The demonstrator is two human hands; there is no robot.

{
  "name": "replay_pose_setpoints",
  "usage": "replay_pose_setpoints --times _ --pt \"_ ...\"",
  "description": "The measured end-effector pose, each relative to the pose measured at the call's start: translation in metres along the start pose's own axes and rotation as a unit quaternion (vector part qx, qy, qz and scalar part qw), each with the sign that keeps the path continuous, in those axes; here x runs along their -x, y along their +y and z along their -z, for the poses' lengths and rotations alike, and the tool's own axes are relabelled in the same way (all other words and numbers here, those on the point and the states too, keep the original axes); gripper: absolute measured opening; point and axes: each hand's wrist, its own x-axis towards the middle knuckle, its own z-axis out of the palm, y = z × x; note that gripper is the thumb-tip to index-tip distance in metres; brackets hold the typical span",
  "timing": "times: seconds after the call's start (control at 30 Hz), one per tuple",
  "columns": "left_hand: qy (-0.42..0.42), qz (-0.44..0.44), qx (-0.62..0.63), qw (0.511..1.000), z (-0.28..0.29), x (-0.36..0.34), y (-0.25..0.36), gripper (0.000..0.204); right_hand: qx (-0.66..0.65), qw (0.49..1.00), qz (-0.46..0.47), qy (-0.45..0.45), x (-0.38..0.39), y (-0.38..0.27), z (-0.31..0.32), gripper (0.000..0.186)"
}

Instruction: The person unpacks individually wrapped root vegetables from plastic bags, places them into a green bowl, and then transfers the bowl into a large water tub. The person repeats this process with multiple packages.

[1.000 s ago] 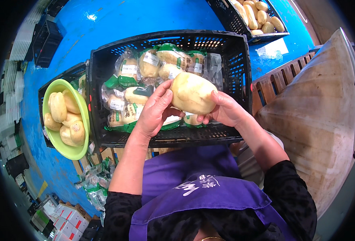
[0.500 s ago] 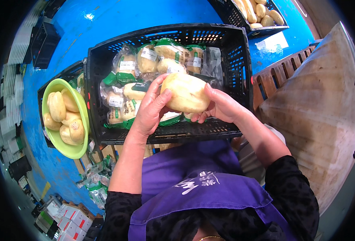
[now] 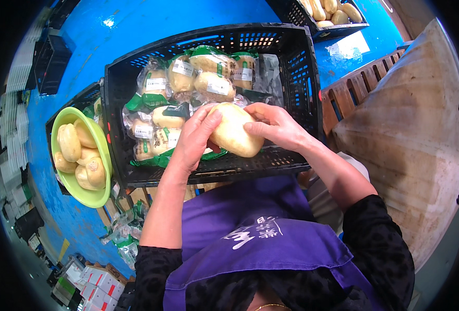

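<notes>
Both my hands hold one pale yellow, peeled-looking tuber (image 3: 234, 129) over the near part of a black plastic crate (image 3: 297, 67). My left hand (image 3: 196, 137) grips its left end, fingers curled over the top. My right hand (image 3: 276, 124) cups its right side. Inside the crate lie several clear bags with green trim and white labels (image 3: 188, 78), each holding a similar tuber. Whether the tuber in my hands is bagged I cannot tell.
A lime-green bowl (image 3: 68, 194) of several loose tubers sits left of the crate. A second black crate (image 3: 323, 13) with tubers stands at the far right on the blue floor. A wooden slatted surface (image 3: 354, 90) and a tan board are on the right. Empty bags lie lower left.
My hands have turned the tuber and lowered it slightly toward the crate's near edge; my left fingers have shifted over its top.
</notes>
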Motion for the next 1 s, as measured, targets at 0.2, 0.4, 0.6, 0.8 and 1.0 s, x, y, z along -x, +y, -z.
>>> replay_pose_setpoints --times 0.2,0.4,0.6,0.8,1.0 --pt "-0.012 0.006 -0.017 1.0 0.001 0.0 -0.001 0.049 -0.005 1.0 -0.011 -0.026 0.005 -0.007 0.0 0.051" --pt "-0.033 0.033 0.016 0.999 0.006 0.0 0.003 0.053 0.028 0.999 0.008 -0.043 0.002 -0.001 0.006 0.051" --pt "-0.044 -0.013 0.108 0.993 0.004 0.0 0.003 0.054 -0.086 0.991 0.023 -0.097 0.003 0.0 0.008 0.061" --pt "-0.072 -0.016 0.162 0.984 0.007 -0.002 -0.001 0.051 -0.179 0.975 -0.011 -0.132 0.006 -0.003 0.008 0.071" --pt "-0.049 0.002 0.157 0.986 0.006 -0.002 -0.007 0.052 -0.267 0.952 -0.042 -0.146 0.012 -0.015 -0.001 0.067"
